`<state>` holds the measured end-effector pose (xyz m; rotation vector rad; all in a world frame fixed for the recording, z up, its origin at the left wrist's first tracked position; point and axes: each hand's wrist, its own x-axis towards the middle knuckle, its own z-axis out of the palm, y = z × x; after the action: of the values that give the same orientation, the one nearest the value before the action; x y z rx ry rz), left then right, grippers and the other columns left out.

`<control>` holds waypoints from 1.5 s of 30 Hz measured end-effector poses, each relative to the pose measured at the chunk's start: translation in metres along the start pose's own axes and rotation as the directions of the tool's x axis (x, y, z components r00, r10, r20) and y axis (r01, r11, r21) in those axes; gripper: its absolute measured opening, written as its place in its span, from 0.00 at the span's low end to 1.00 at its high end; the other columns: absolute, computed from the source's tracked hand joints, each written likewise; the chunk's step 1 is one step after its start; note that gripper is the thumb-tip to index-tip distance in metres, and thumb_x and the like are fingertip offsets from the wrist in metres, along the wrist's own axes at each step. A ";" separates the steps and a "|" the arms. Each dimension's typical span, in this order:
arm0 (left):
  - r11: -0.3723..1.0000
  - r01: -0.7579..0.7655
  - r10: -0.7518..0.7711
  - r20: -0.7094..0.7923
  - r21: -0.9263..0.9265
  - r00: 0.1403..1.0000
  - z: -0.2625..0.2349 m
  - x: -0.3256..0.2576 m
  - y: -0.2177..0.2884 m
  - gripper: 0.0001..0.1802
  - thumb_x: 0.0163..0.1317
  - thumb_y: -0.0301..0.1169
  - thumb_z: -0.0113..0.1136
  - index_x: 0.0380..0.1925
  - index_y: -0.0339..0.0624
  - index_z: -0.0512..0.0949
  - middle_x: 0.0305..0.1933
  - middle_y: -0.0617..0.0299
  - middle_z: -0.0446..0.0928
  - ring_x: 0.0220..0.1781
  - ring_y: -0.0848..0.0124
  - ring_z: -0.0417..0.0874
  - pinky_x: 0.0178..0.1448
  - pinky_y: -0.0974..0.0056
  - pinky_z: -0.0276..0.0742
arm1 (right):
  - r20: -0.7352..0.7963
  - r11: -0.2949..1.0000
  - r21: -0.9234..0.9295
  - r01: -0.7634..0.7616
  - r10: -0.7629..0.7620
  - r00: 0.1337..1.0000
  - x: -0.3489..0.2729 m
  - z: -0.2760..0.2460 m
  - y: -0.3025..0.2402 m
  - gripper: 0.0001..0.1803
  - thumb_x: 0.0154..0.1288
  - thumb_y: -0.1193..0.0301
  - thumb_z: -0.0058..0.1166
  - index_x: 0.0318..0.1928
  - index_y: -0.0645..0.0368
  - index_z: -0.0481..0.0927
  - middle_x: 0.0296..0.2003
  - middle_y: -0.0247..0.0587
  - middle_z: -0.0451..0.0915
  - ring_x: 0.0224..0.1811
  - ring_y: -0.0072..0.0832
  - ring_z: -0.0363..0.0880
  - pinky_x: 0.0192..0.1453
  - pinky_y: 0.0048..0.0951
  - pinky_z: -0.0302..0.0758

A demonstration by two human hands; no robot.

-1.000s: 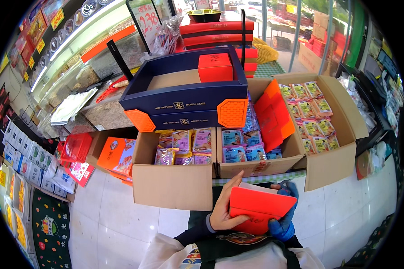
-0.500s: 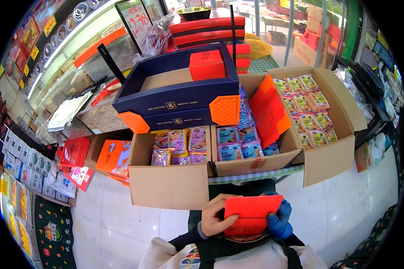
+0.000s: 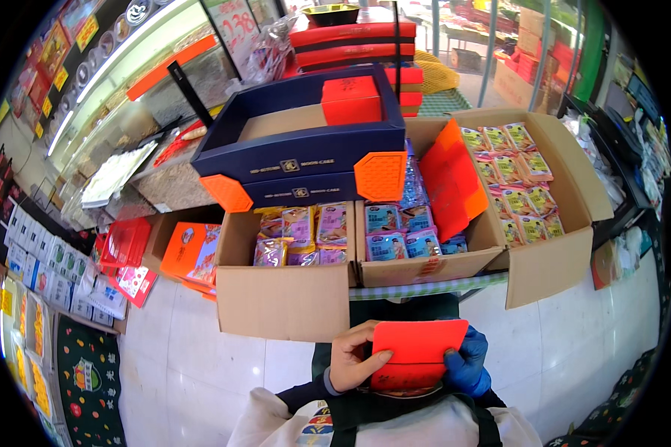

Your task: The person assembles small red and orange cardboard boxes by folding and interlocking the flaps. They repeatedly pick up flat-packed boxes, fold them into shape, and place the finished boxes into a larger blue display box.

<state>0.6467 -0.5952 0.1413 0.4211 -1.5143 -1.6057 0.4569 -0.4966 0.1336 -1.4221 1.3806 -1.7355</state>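
Head view: you hold one flat red box near your chest, low centre. Left hand, bare, has its grip pinched on the box's left edge; right hand, in a blue glove, clamps the right edge.

Three open cardboard cartons sit ahead on a table:
- left carton: pink and yellow snack packets
- middle carton: blue packets plus orange folded inserts
- right carton: rows of green-red packets

A navy gift box with orange corners sits across the left two, one red box inside. Stacked red boxes far behind.
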 end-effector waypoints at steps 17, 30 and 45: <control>0.956 0.286 -0.279 0.098 -0.070 0.955 -0.003 -0.009 0.007 0.20 0.63 0.27 0.50 0.55 0.33 0.68 0.54 0.56 0.70 0.57 0.71 0.70 0.61 0.67 0.64 | 0.349 0.960 -0.028 -0.280 0.272 0.897 0.010 -0.002 -0.016 0.28 0.58 0.62 0.47 0.57 0.66 0.71 0.58 0.52 0.70 0.62 0.40 0.67 0.67 0.37 0.59; 0.957 0.266 -0.258 0.078 -0.116 0.963 0.004 -0.004 0.022 0.21 0.60 0.27 0.57 0.54 0.36 0.69 0.54 0.56 0.70 0.55 0.70 0.72 0.60 0.67 0.66 | 0.274 0.948 -0.010 -0.317 0.308 0.911 0.012 0.004 -0.030 0.21 0.59 0.68 0.50 0.52 0.64 0.74 0.53 0.51 0.73 0.58 0.38 0.70 0.65 0.35 0.62; 0.996 0.087 -0.084 0.072 -0.034 0.994 0.005 -0.006 0.017 0.12 0.61 0.28 0.57 0.41 0.31 0.75 0.53 0.47 0.72 0.54 0.63 0.75 0.58 0.63 0.68 | 0.215 0.941 0.108 -0.322 0.294 0.931 0.000 0.008 -0.032 0.20 0.61 0.72 0.52 0.53 0.64 0.69 0.51 0.48 0.72 0.53 0.34 0.72 0.60 0.33 0.66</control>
<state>0.6522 -0.5861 0.1560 0.4172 -1.5347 -1.7292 0.4709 -0.4881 0.1622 -1.1900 1.2692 -1.4203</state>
